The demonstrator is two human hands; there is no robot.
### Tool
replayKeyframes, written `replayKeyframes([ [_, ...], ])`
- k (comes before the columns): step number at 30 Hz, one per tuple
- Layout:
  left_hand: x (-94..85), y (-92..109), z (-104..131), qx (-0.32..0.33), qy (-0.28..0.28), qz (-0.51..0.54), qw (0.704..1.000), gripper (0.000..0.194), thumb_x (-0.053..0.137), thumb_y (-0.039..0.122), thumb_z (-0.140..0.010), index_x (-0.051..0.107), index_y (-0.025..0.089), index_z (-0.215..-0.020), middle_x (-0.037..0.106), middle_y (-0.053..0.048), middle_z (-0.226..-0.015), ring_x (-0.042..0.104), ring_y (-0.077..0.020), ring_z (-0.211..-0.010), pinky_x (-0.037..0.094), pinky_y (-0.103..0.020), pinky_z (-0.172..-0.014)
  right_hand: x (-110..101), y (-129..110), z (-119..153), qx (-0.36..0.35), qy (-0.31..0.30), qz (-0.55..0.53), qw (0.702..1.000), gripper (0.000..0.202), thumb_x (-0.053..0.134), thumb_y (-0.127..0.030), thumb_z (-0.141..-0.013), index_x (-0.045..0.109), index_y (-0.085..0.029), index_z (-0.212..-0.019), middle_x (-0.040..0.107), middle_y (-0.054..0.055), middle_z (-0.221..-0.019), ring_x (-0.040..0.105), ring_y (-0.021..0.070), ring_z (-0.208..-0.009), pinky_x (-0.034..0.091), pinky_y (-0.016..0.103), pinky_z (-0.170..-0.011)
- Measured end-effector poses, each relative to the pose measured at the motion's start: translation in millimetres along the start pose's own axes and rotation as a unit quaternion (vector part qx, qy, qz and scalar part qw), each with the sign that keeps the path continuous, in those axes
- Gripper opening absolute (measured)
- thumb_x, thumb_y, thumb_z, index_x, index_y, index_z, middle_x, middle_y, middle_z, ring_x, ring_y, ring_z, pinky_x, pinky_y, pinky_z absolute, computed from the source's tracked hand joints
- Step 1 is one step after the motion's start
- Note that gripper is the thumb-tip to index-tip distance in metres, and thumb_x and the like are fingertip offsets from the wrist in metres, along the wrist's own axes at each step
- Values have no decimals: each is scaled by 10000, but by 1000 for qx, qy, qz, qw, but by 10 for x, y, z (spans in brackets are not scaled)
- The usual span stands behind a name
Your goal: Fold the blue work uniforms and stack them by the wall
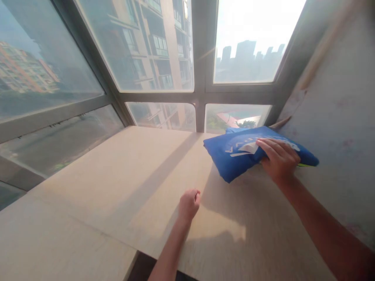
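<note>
Unfolding or slipping is being risked by the blue folded fabric (234, 166), as its near edge is being gripped by only 1 of the 2 hands, the right hand (279, 158), thumb under and fingers over. Its wide left end is being left unsupported above the worktop (131, 168); its right end is being held near the wall (336, 128), where snagging could be caused. Nothing visible is being held by the loosely curled left hand (190, 203). Soft, rounded folds, white print and smooth, pale boarding are being sunlit.
</note>
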State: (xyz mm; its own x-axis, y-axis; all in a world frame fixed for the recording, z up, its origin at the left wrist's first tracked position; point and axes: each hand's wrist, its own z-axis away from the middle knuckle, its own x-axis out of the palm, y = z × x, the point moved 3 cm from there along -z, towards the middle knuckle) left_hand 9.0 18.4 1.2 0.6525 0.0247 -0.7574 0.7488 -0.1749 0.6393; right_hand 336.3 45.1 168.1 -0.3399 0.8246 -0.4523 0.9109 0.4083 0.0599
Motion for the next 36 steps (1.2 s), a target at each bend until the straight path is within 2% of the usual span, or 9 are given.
replayKeyframes([
  [3, 107, 83, 256, -62, 12, 188, 980, 259, 532, 330, -880, 737, 192, -959, 745, -104, -968, 657, -260, -955, 493, -377, -882, -165, -597, 373, 4, 0, -55, 998, 580, 487, 37, -790, 635, -234, -1280, 705, 26, -1204, 631, 220, -1152, 479, 395, -1023],
  [6, 219, 41, 599, -211, 30, 478, 852, 444, 467, 497, -911, 724, 174, -1076, 750, -111, -1055, 665, -296, -1054, 524, -434, -932, -186, -1196, 877, 48, -63, -111, 991, 600, 428, 66, -751, 640, -216, -1237, 711, 41, -1180, 635, 218, -1128, 492, 387, -987],
  [8, 177, -55, 792, -310, 67, 572, 757, 493, 421, 520, -931, 710, 162, -1107, 750, -112, -1067, 672, -294, -1075, 532, -452, -947, -210, -1544, 1187, 100, -95, -129, 982, 585, 421, 64, -730, 657, -225, -1181, 720, 42, -1136, 640, 225, -1092, 489, 395, -971],
  [10, 19, -170, 905, -359, 89, 584, 723, 454, 480, 498, -920, 699, 161, -1131, 746, -106, -1093, 672, -282, -1097, 523, -445, -980, -261, -1825, 1408, 155, -153, -141, 966, 545, 455, 42, -712, 668, -221, -1139, 714, 60, -1127, 634, 248, -1078, 485, 418, -959],
  [15, -424, -393, 971, -313, 73, 507, 800, 415, 691, 436, -796, 719, 161, -1104, 751, -84, -1087, 652, -278, -1142, 455, -417, -1078, -447, -2145, 1517, 196, -349, -244, 883, 546, 663, -141, -703, 640, -222, -1242, 621, 96, -1316, 557, 322, -1206, 439, 484, -1040],
  [19, -460, -500, 1028, -284, 68, 464, 836, 522, 704, 517, -747, 712, 156, -1123, 752, -91, -1066, 663, -308, -1105, 495, -444, -1020, -410, -1825, 1407, 262, -374, -333, 825, 277, 584, -317, -884, 705, -232, -1118, 700, 85, -1171, 643, 250, -1083, 501, 398, -967],
  [26, -477, -492, 1092, -250, 106, 357, 894, 617, 636, 610, -739, 689, 138, -1134, 715, -119, -1172, 615, -328, -1182, 452, -437, -1065, 38, -869, 1317, 408, -248, -166, 863, 391, 584, -329, -862, 666, -190, -1219, 696, 127, -1168, 644, 262, -1088, 486, 401, -984],
  [31, -502, -490, 1109, -240, 123, 321, 908, 552, 587, 577, -794, 679, 157, -1141, 687, -121, -1245, 569, -324, -1255, 413, -440, -1108, 260, -935, 1455, 415, -260, -111, 865, 436, 524, -227, -878, 607, -204, -1305, 674, 125, -1221, 619, 264, -1153, 460, 393, -1011],
  [36, -479, -538, 1136, -223, 116, 333, 909, 566, 555, 586, -819, 668, 153, -1166, 686, -117, -1241, 579, -310, -1239, 409, -432, -1109, 197, -1146, 1679, 417, -245, -73, 872, 467, 447, -224, -908, 560, -123, -1349, 634, 174, -1287, 592, 284, -1207, 439, 396, -1035],
])
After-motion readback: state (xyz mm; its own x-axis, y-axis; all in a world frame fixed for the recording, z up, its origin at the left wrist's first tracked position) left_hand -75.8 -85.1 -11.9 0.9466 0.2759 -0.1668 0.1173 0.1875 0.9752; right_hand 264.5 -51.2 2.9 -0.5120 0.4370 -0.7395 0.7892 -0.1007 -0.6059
